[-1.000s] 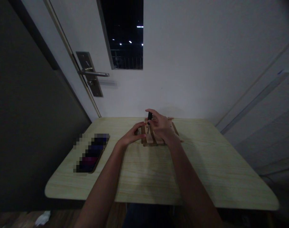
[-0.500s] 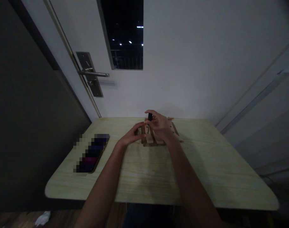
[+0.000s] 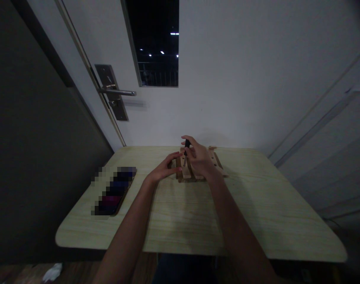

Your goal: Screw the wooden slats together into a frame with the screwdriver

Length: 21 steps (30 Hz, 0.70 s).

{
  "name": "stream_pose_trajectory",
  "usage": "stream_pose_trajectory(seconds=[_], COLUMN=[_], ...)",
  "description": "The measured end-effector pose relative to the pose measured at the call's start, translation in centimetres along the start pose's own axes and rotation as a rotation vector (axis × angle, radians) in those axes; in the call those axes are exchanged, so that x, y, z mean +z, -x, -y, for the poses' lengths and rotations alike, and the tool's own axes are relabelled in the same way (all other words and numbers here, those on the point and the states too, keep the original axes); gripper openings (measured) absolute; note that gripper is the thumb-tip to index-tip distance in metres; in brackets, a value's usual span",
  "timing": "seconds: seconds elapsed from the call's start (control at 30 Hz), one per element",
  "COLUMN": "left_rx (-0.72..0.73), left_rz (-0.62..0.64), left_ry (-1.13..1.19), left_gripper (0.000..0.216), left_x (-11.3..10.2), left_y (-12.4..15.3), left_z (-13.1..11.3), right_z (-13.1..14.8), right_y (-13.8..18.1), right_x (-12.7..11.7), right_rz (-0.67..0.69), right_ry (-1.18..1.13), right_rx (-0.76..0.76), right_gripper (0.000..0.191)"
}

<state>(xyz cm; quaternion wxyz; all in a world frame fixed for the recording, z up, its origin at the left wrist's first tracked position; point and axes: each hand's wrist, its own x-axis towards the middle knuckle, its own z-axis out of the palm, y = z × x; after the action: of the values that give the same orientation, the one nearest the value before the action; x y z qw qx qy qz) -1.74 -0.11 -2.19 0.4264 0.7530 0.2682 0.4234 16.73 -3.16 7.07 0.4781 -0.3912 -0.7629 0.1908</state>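
A small wooden model point(image 3: 188, 170) made of thin laser-cut pieces stands at the far middle of the pale wooden table point(image 3: 197, 213). My left hand point(image 3: 165, 167) grips its left side with curled fingers. My right hand point(image 3: 199, 157) is above the model, fingers pinched on a small black-handled screwdriver point(image 3: 186, 146) held upright with its tip down into the wood. Part of the model is hidden behind my right hand.
A dark, pixelated flat object point(image 3: 113, 190) lies on the table's left side. Behind the table is a white wall with a dark window point(image 3: 154, 43). A door with a metal lever handle point(image 3: 116, 92) stands at the left. Something white point(image 3: 52, 271) lies on the floor.
My right hand has shifted very slightly over the model with the screwdriver, its fingers turning a little. My left hand and the model have stayed in place.
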Motion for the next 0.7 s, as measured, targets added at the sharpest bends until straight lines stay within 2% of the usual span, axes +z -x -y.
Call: stream_pose_trajectory(seconds=[0.27, 0.4, 0.57, 0.7], left_rx=[-0.032, -0.041, -0.023, -0.017], left_rz=[-0.021, -0.019, -0.008, 0.005], left_ry=[-0.034, -0.031, -0.027, -0.025], left_gripper=[0.058, 0.058, 0.058, 0.058], left_x=[0.1, 0.1, 0.1, 0.1], left_y=[0.0, 0.0, -0.1, -0.1], left_z=[-0.3, -0.8, -1.0, -1.1], right_z=[-0.9, -0.9, 0.0, 0.3], right_y=[-0.2, -0.2, 0.2, 0.4], right_x=[0.2, 0.2, 0.1, 0.0], right_rz=[-0.021, -0.049, -0.020, 0.013], right_ry=[-0.016, -0.024, -0.013, -0.055], right_rx=[-0.081, -0.063, 0.001, -0.008], right_gripper=[0.029, 0.026, 0.031, 0.039])
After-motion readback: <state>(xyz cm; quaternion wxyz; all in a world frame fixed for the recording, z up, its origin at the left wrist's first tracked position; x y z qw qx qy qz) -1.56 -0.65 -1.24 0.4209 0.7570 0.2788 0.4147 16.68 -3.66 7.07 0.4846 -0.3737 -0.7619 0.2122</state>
